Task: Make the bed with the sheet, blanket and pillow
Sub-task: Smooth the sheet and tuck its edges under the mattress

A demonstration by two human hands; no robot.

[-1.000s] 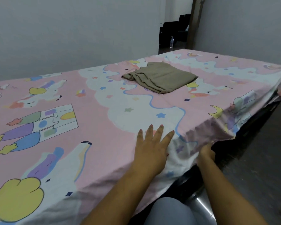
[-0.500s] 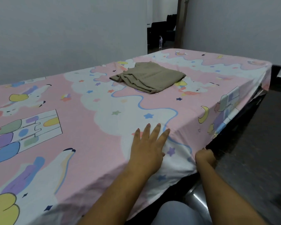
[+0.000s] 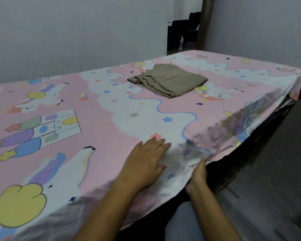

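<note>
A pink and white cartoon-print sheet (image 3: pixel 97 94) covers the bed. A folded olive-brown blanket (image 3: pixel 170 80) lies on it toward the far end. My left hand (image 3: pixel 146 162) lies flat, fingers straight, pressing the sheet near the bed's right edge. Just beside it, my right hand (image 3: pixel 197 174) is at the overhanging hem, its fingers hidden behind the cloth, so I cannot tell whether it grips it. No pillow is in view.
Grey walls (image 3: pixel 76 32) run along the bed's far side and head. An open doorway (image 3: pixel 182 32) at the back shows dark furniture and a bottle. Dark floor (image 3: pixel 268 171) lies to the right of the bed. My knee (image 3: pixel 181 223) is by the bed's edge.
My left hand stays flat on the sheet, now a little closer to the edge. The right hand has stayed at the hem, and the sheet's edge by it looks more gathered.
</note>
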